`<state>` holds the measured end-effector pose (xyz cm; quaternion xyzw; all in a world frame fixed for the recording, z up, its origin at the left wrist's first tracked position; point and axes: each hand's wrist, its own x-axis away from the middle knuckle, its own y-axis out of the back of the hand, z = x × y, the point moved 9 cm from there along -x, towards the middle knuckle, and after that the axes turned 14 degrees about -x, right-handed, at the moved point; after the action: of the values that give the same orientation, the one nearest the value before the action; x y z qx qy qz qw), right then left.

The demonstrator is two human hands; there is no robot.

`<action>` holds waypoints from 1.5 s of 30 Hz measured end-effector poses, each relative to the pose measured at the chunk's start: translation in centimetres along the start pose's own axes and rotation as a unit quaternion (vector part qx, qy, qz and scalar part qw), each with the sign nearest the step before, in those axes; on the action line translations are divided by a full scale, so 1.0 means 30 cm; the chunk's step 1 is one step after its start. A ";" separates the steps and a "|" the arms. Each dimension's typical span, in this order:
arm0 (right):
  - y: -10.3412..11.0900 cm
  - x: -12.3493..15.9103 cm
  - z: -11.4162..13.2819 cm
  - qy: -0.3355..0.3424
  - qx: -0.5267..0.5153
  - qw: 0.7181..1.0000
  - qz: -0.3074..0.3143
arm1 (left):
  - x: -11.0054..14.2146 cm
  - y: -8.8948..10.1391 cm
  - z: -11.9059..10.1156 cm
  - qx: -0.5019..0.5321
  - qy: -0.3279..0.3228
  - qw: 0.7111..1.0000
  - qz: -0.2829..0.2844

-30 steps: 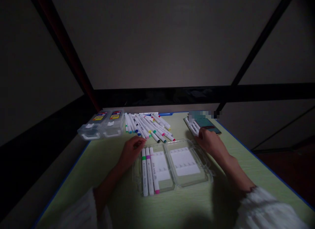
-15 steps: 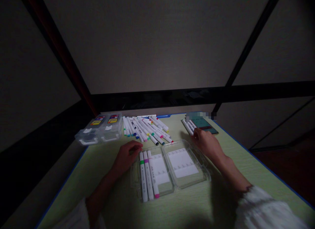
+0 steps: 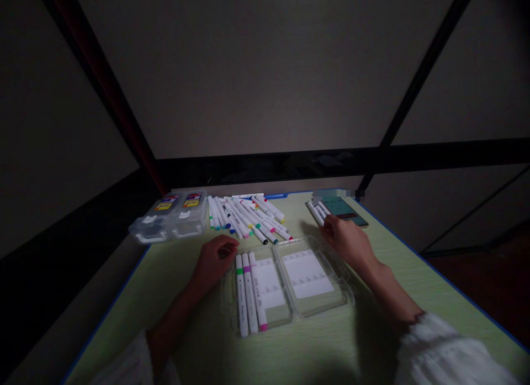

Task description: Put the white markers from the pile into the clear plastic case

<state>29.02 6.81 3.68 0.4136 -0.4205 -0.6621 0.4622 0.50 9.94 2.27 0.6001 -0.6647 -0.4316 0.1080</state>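
So, the open clear case [image 3: 285,280] lies on the table [image 3: 202,335], with three white markers [image 3: 250,291] in its left half. Just beside its far left corner is the left hand [image 3: 216,258], back up, fingers curled in loosely; I cannot tell if the tips meet. That arm slants up from the near left. Past the case's far right corner, the right hand [image 3: 350,240] bends down, fingers bunched narrow at the near ends of some white pens [image 3: 317,214]. I cannot tell if it grips them.
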 end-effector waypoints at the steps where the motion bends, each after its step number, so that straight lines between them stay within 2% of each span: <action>1: 0.002 0.000 0.000 0.002 -0.001 1.000 -0.002 | 0.000 0.003 0.003 0.000 0.004 1.000 -0.008; 5: 0.006 0.001 0.008 0.015 -0.005 1.000 -0.012 | 0.001 0.008 0.017 -0.005 0.028 0.999 -0.032; 10: -0.008 0.000 0.029 0.038 -0.012 0.999 -0.017 | 0.003 -0.004 0.042 -0.011 0.085 0.996 -0.028; 15: -0.015 -0.002 0.045 0.053 -0.017 0.998 -0.021 | 0.002 -0.001 0.051 -0.066 0.105 0.992 -0.029; 19: -0.009 0.001 0.068 0.074 -0.030 0.996 -0.027 | 0.001 -0.003 0.046 -0.105 0.095 0.990 -0.020; 26: -0.025 -0.010 0.119 0.115 -0.044 0.992 -0.013 | 0.000 -0.026 0.033 -0.105 0.069 0.992 0.008; 39: -0.087 -0.060 0.184 0.159 -0.050 0.986 0.012 | 0.003 -0.008 0.056 -0.147 0.079 0.985 -0.036; 45: -0.116 -0.119 0.214 0.172 -0.086 0.981 0.006 | 0.003 -0.019 0.066 -0.150 0.064 0.986 -0.031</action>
<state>22.91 12.11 2.94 0.4776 -0.2789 -0.6120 0.5653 -0.44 10.80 0.64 0.6235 -0.5654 -0.4905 0.2256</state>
